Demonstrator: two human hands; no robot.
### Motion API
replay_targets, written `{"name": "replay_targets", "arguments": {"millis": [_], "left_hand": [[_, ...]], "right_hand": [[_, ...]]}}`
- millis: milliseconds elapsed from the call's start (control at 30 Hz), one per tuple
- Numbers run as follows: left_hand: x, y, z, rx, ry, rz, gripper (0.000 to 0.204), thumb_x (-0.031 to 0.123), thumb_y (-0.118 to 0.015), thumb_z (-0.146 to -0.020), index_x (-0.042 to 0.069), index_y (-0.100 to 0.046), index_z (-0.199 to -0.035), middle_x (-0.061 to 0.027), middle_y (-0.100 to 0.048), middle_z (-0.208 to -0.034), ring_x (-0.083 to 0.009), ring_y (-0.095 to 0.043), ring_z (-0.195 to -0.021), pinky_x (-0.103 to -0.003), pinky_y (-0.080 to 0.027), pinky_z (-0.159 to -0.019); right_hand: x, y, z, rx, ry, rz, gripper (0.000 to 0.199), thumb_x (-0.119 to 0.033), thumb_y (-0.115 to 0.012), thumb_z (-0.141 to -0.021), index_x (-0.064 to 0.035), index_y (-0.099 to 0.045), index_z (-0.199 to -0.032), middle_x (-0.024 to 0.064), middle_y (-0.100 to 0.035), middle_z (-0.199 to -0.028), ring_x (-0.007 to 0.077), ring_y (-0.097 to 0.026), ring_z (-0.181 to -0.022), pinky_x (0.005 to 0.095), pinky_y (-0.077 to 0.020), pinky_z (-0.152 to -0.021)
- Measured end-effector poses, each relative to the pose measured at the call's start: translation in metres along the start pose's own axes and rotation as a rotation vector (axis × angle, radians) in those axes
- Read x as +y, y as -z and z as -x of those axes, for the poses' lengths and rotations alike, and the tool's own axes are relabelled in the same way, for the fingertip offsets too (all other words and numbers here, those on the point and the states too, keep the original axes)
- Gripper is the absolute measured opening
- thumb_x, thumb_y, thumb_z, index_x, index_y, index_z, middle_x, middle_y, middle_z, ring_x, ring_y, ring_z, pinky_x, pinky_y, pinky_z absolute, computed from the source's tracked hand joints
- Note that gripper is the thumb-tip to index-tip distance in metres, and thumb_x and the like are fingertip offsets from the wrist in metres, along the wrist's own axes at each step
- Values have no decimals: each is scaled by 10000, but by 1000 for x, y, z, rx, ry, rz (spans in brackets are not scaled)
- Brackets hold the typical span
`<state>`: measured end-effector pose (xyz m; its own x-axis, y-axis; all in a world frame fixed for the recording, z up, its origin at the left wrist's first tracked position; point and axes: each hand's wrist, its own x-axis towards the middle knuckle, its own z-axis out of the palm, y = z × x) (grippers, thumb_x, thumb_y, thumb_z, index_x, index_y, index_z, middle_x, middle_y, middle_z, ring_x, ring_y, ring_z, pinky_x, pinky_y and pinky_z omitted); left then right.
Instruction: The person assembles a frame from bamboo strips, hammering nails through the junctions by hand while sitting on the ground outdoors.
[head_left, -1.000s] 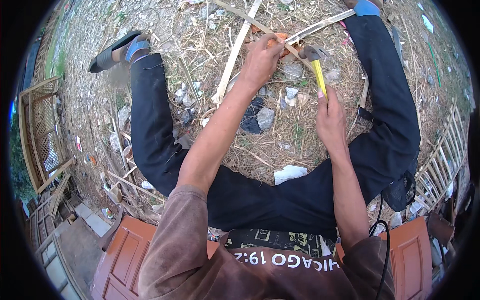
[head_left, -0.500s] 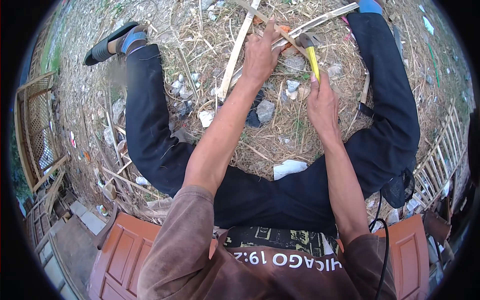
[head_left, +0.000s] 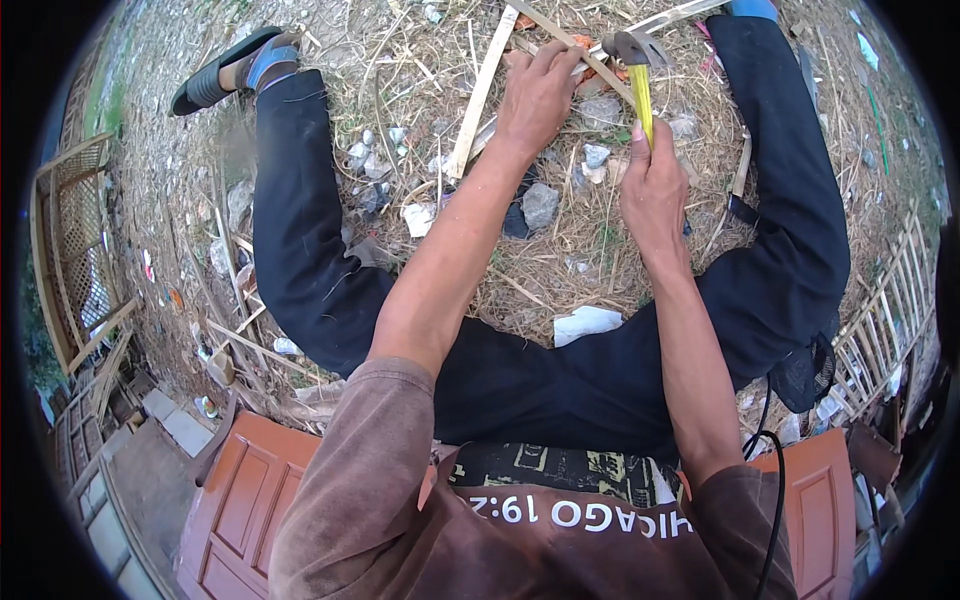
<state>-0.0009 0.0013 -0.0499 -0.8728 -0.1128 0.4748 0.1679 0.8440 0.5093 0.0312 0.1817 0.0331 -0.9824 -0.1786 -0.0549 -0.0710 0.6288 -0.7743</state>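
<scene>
My right hand is wrapped round the yellow handle of a claw hammer, thumb laid along it. The hammer's dark metal head is at the far side, beside the crossing of thin wooden strips. My left hand has its fingers curled down at a thin wooden strip that slants across another long strip. The fingertips touch the wood close to the crossing; what lies beneath them is partly hidden. Left of that hand, a third pale wooden strip lies on the ground.
Dry grass, stones such as a grey rock, and a white scrap lie between my spread legs. A lattice wooden panel stands at the far left, a slatted one at the right. Reddish-brown panelled wood is behind me.
The hammer head has moved up and right, away from the slanted strip. My left hand has shifted slightly right, its fingers lower over the wood. The whole view has moved a little.
</scene>
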Motion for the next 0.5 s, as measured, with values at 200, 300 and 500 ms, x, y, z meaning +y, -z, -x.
{"name": "replay_targets", "arguments": {"millis": [200,300,500], "left_hand": [[5,-2,-2,-135,3,-209,361,126,-623,-898,77,-629,-1255,-53,-600,-1349,-337,-604,-978,-449,-489,-858],[-2,-3,-2,-50,-66,-260,365,140,-657,-886,124,-668,-1250,2,-622,-1338,-286,-577,-844,-412,-479,-776],[3,-6,0,-47,-16,-289,357,179,-632,-914,149,-664,-1268,44,-627,-1323,-280,-576,-883,-413,-496,-779]], "right_hand": [[5,4,-4,-35,-20,124,237,-196,-466,-1046,-17,-529,-1188,232,-598,-659,446,-622,-612,528,-428,-551],[-13,13,-4,43,34,-20,228,-196,-479,-1040,-18,-539,-1167,232,-583,-628,447,-628,-613,536,-428,-552],[9,1,-4,-21,34,144,261,-216,-480,-1039,-15,-545,-1192,243,-602,-644,458,-624,-612,536,-430,-547]]}}
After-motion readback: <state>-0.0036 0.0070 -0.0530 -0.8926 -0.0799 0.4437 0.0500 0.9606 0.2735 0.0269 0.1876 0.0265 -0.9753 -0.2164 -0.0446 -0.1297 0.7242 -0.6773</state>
